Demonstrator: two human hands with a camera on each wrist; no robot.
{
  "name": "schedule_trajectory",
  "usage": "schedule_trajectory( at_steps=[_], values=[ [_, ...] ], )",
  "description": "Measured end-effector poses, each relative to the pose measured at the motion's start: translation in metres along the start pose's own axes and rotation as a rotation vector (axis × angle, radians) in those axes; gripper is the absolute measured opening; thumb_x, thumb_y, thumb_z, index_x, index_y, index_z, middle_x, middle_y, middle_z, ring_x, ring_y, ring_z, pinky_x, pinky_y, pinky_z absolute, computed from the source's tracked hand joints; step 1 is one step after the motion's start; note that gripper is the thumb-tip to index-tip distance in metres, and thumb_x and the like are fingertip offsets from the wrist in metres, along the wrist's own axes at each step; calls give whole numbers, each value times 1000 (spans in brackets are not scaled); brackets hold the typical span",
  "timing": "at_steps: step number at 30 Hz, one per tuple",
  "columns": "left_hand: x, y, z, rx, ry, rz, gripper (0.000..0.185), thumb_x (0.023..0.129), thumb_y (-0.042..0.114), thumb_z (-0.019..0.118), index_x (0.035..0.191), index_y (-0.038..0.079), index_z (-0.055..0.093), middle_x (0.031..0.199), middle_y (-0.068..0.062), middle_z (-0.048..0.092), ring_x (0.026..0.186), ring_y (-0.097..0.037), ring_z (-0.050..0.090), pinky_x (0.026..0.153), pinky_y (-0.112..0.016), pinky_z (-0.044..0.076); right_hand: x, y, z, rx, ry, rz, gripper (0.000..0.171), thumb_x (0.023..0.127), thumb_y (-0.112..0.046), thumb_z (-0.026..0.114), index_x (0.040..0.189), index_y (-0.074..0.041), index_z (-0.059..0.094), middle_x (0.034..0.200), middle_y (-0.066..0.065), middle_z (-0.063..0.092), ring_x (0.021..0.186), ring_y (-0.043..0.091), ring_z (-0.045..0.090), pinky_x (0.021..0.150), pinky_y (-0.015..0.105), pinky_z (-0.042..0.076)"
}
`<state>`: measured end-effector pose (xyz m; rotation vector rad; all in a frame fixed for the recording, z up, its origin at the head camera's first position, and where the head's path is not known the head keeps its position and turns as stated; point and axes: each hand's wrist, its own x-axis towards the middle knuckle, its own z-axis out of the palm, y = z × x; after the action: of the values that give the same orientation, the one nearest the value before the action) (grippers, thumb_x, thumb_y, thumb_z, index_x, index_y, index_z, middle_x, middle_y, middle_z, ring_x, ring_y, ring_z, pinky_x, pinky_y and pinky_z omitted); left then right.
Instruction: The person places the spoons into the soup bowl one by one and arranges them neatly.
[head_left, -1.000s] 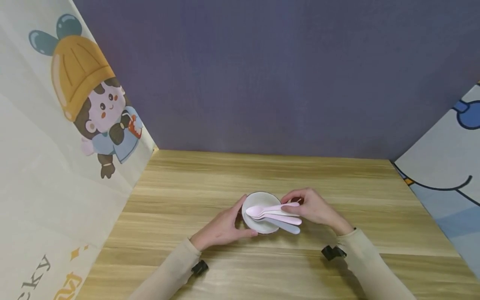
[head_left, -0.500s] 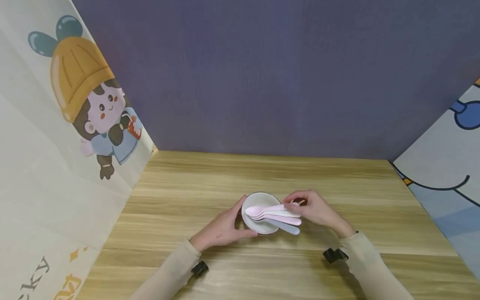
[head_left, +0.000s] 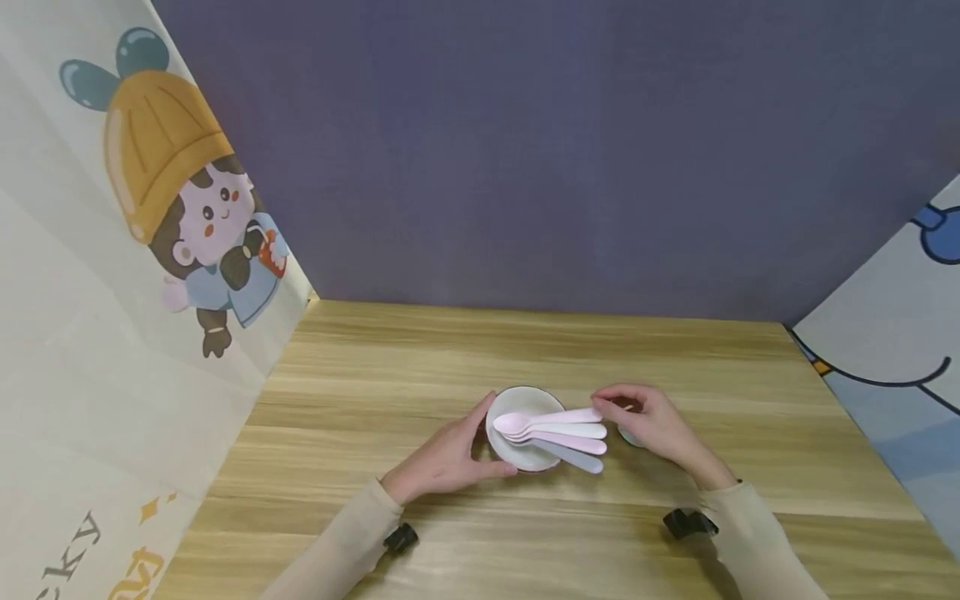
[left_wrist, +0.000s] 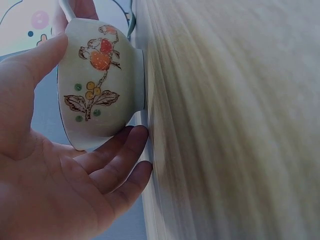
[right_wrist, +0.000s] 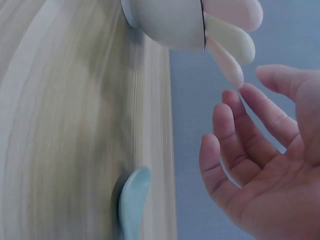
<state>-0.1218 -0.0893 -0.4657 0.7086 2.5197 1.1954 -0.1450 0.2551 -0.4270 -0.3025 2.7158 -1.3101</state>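
A small white bowl (head_left: pixel 543 400) stands on the table with several spoons leaning in it. My left hand (head_left: pixel 442 458) holds it from the left, thumb and fingers round its side. Painted fruit and leaves show on its outer wall (left_wrist: pixel 100 107). Fanned over the right rim are handles of a pale pink spoon (head_left: pixel 562 417), a white spoon (head_left: pixel 581 431), another pink spoon (head_left: pixel 581 442) and a grey spoon (head_left: pixel 577 457). At the first pink handle's end is my right hand (head_left: pixel 660 427), thumb and fingers apart in the right wrist view, one fingertip right at the handle tip.
A light teal spoon (right_wrist: pixel 132 200) lies on the wooden table (head_left: pixel 420 350), partly under my right hand in the head view. A dark blue-grey panel (head_left: pixel 480 167) rises behind the table. Printed panels flank it: a left wall (head_left: pixel 67 333) and a right wall (head_left: pixel 885 333).
My right hand has moved right, from over the handles to the end of the pink one. More of the white handle shows, and the teal spoon appears below the hand. The left hand keeps its hold.
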Motion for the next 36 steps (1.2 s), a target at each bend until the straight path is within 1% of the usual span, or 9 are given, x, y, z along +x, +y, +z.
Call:
schedule_trajectory(
  at_steps=[5, 9, 15, 20, 27, 29, 32, 36],
  values=[
    [0, 0, 0, -3, 2, -1, 115, 87, 66, 80, 172, 22, 17, 158, -2, 56, 142, -20, 56, 120, -51, 46, -7, 7, -5, -20, 35, 10, 34, 104, -32, 71, 126, -7, 77, 122, 8, 79, 97, 2, 67, 83, 22, 55],
    [0, 0, 0, -7, 3, -4, 116, 87, 66, 80, 173, 22, 16, 159, -3, 56, 143, -21, 56, 120, -52, 46, -11, 12, -9, -25, 53, -2, 33, 105, -30, 70, 127, -6, 76, 124, 10, 78, 98, -2, 66, 83, 22, 56],
    [0, 0, 0, -13, 1, 11, 113, 87, 64, 81, 172, 23, 18, 153, 1, 60, 139, -18, 58, 119, -50, 47, -18, 18, -13, -47, 78, -21, 30, 104, -26, 71, 125, -5, 77, 121, 11, 79, 99, -6, 64, 83, 21, 56],
    [-1, 1, -1, -25, 1, 9, 114, 87, 64, 81, 172, 24, 18, 151, 2, 61, 137, -15, 58, 119, -49, 47, -23, 23, -15, -50, 88, -31, 28, 103, -24, 74, 123, -4, 77, 119, 10, 80, 99, -7, 64, 81, 21, 57],
    [-1, 2, -1, -27, -2, 8, 114, 87, 62, 82, 172, 23, 18, 144, 5, 65, 131, -12, 61, 118, -47, 48, -30, 32, -20, -53, 75, -3, 31, 101, -25, 76, 126, -6, 76, 121, 11, 79, 97, -4, 66, 81, 21, 57],
    [-1, 2, -1, -22, -3, 2, 115, 87, 62, 82, 173, 21, 16, 145, 3, 65, 132, -13, 61, 119, -47, 47, -33, 34, -21, -56, 80, -1, 32, 101, -26, 76, 126, -6, 76, 120, 12, 79, 98, -5, 66, 82, 21, 58],
    [-1, 2, -1, -11, -3, -6, 118, 87, 63, 81, 173, 17, 15, 151, -2, 62, 136, -16, 59, 120, -49, 46, -35, 39, -23, -67, 91, 2, 32, 101, -26, 75, 125, -5, 76, 119, 12, 79, 98, -6, 65, 82, 21, 57],
    [-2, 1, -1, -11, -5, -10, 119, 87, 63, 81, 173, 15, 13, 153, -3, 61, 139, -17, 58, 122, -49, 44, -39, 44, -26, -76, 106, 15, 32, 101, -27, 76, 124, -5, 76, 118, 11, 79, 98, -7, 65, 83, 20, 57]
  ],
)
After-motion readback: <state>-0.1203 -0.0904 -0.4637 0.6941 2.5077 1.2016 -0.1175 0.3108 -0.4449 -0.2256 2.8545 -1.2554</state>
